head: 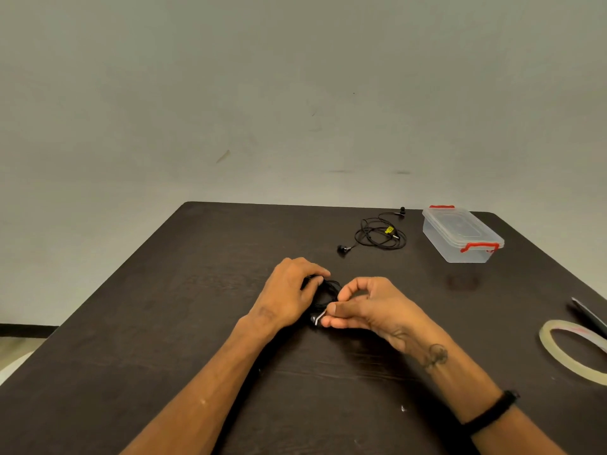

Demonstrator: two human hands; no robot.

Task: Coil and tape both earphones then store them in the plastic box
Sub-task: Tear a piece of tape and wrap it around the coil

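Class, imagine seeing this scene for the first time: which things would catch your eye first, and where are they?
Mid-table, the left hand holds a black coiled earphone while the right hand pinches a small pale strip, probably tape, at it. Farther back lies a second earphone, loosely coiled, beside a lidded plastic box with red clips. A tape roll sits at the right edge.

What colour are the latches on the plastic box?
Red latches on the clear plastic box, head view.

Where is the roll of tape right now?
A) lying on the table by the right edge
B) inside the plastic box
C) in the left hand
A: the roll of tape lies flat on the table at the right edge, away from both hands and the closed plastic box.
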